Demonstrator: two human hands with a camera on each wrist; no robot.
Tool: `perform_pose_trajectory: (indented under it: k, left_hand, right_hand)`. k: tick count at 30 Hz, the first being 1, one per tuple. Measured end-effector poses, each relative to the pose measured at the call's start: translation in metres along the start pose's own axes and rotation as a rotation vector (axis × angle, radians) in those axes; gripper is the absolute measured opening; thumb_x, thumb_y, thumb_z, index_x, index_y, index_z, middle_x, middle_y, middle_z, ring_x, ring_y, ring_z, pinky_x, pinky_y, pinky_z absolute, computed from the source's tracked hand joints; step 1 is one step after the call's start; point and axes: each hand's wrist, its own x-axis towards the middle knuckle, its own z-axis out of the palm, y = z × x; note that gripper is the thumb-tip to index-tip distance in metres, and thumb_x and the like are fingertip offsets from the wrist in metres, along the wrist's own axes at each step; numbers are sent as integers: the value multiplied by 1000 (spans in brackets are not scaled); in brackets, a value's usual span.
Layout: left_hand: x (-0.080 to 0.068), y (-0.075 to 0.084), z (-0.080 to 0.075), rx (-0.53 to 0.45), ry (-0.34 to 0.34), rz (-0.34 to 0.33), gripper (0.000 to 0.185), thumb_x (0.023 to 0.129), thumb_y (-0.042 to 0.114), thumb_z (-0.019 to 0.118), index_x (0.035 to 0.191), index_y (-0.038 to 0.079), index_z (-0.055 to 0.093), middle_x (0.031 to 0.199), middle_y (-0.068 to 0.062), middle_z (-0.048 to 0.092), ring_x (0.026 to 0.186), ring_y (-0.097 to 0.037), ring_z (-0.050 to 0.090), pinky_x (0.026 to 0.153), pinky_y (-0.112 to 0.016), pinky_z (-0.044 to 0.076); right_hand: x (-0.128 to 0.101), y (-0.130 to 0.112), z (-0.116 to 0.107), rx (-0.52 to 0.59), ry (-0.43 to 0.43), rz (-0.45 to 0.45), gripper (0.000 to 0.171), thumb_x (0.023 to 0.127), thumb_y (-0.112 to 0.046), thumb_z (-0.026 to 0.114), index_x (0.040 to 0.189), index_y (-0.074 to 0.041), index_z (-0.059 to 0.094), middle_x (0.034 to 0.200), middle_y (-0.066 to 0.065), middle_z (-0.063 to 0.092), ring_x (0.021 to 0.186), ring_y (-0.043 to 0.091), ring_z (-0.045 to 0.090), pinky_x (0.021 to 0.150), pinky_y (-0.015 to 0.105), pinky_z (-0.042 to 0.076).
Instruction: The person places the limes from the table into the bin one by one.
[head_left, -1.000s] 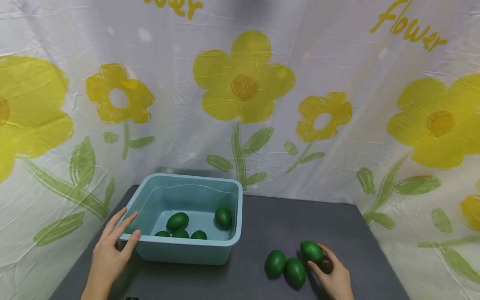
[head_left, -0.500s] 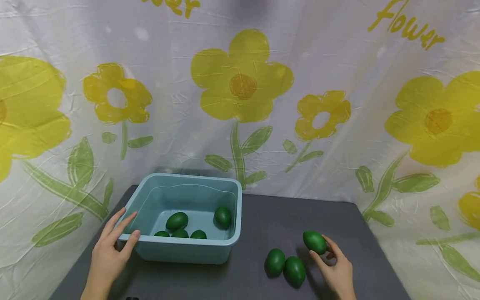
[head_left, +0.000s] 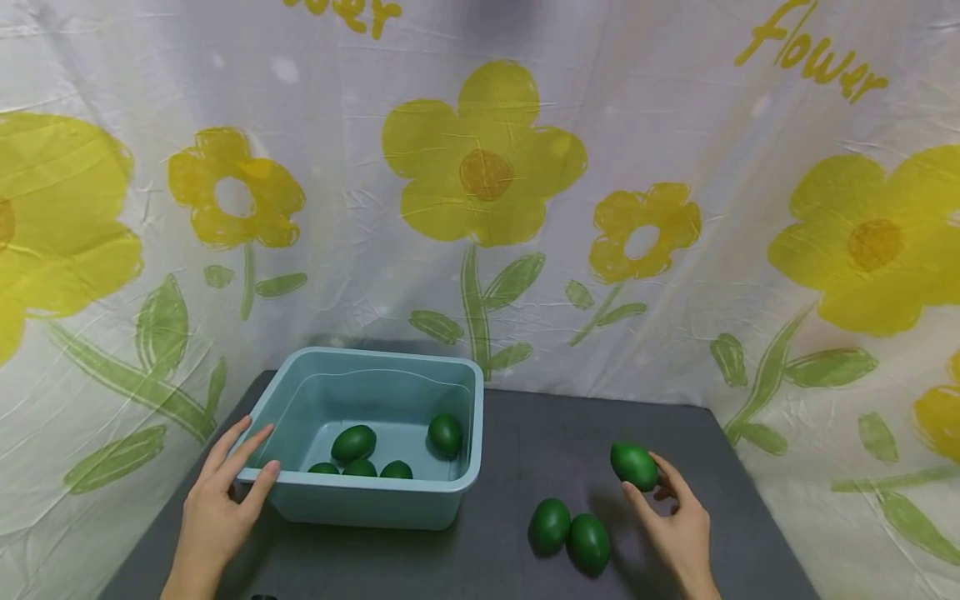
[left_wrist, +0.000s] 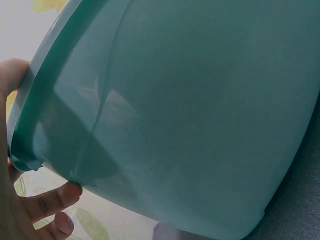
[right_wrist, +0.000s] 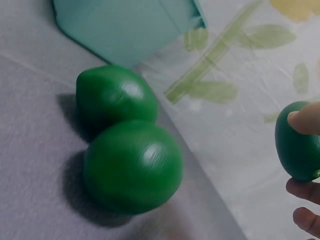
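My right hand (head_left: 671,521) pinches a green egg-shaped fruit (head_left: 634,465) in its fingertips and holds it above the dark table (head_left: 517,433); the right wrist view shows the same held fruit (right_wrist: 297,141) at the frame's right edge. Two more green fruits (head_left: 570,533) lie touching on the table just left of that hand, also seen as two green fruits (right_wrist: 125,142) up close. My left hand (head_left: 225,492) rests on the near-left corner of the light blue tub (head_left: 307,496), thumb over the rim. Several green fruits (head_left: 390,450) lie inside the tub.
A white cloth with yellow flowers (head_left: 487,167) hangs behind and along both sides of the table. The tub's outer wall (left_wrist: 190,115) fills the left wrist view. Bare table shows between the tub and the two loose fruits.
My right hand has lifted the green fruit off the table, up and slightly right, away from the other two. The left hand and tub have stayed still.
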Motion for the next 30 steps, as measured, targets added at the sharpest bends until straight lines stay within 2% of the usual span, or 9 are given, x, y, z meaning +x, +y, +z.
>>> perform_pose_trajectory:
  k: [5, 12, 15, 17, 20, 22, 24, 27, 30]
  left_hand:
    - [-1, 0, 0, 9, -3, 3, 50, 99, 25, 76, 148, 17, 65, 165, -12, 45, 142, -52, 47, 92, -71, 41]
    - [0, -2, 0, 12, -9, -1, 51, 99, 26, 76, 149, 19, 65, 166, -10, 44, 142, -50, 47, 91, -69, 42]
    - [0, -2, 0, 37, -3, 10, 51, 99, 26, 77, 148, 20, 65, 164, -10, 46, 140, -48, 50, 86, -52, 47]
    - [0, -2, -1, 55, 4, 19, 51, 98, 26, 78, 147, 20, 66, 164, -9, 47, 137, -46, 53, 80, -36, 43]
    - [0, -2, -2, 74, 11, 26, 51, 98, 26, 78, 147, 20, 66, 163, -9, 48, 134, -44, 55, 73, -28, 36]
    - [0, -1, -2, 69, 6, 23, 51, 98, 27, 78, 147, 20, 66, 163, -9, 47, 135, -45, 54, 76, -32, 41]
    - [0, -1, -2, 57, -2, 17, 51, 99, 27, 77, 148, 19, 65, 164, -10, 46, 138, -47, 52, 81, -45, 47]
    - [0, -1, -1, 40, -13, 13, 52, 100, 27, 76, 149, 18, 64, 165, -11, 44, 140, -50, 50, 84, -63, 46]
    - [1, -1, -1, 47, -13, 16, 51, 99, 27, 76, 149, 18, 64, 165, -11, 45, 139, -49, 51, 82, -64, 46]
  right_hand:
    - [3, -11, -1, 40, 37, -22, 54, 90, -32, 87, 139, -19, 69, 99, 3, 74, 82, 4, 53, 68, 27, 39]
    - [9, -25, -3, 88, 53, -38, 55, 90, -28, 87, 141, -20, 69, 103, 6, 75, 83, 5, 53, 66, 24, 37]
    - [10, -30, -4, 114, 61, -45, 55, 90, -25, 87, 142, -20, 68, 104, 8, 75, 84, 6, 54, 65, 23, 37]
    - [11, -34, -4, 125, 61, -50, 55, 90, -25, 87, 142, -20, 68, 104, 8, 74, 84, 6, 54, 65, 22, 37]
    - [13, -39, -4, 139, 52, -56, 56, 91, -26, 86, 143, -20, 68, 105, 7, 74, 85, 6, 54, 67, 22, 37]
    - [14, -42, -3, 149, 48, -64, 55, 91, -25, 86, 143, -20, 67, 105, 7, 74, 86, 5, 54, 68, 22, 37]
    - [15, -44, -1, 156, 47, -71, 56, 91, -24, 86, 143, -20, 67, 105, 6, 74, 86, 5, 54, 68, 22, 37]
    - [17, -48, 1, 165, 45, -87, 56, 90, -23, 87, 142, -20, 68, 104, 6, 74, 86, 4, 54, 67, 21, 38]
    - [18, -52, 4, 180, 43, -109, 56, 89, -23, 88, 141, -21, 69, 104, 5, 74, 86, 4, 54, 65, 21, 37]
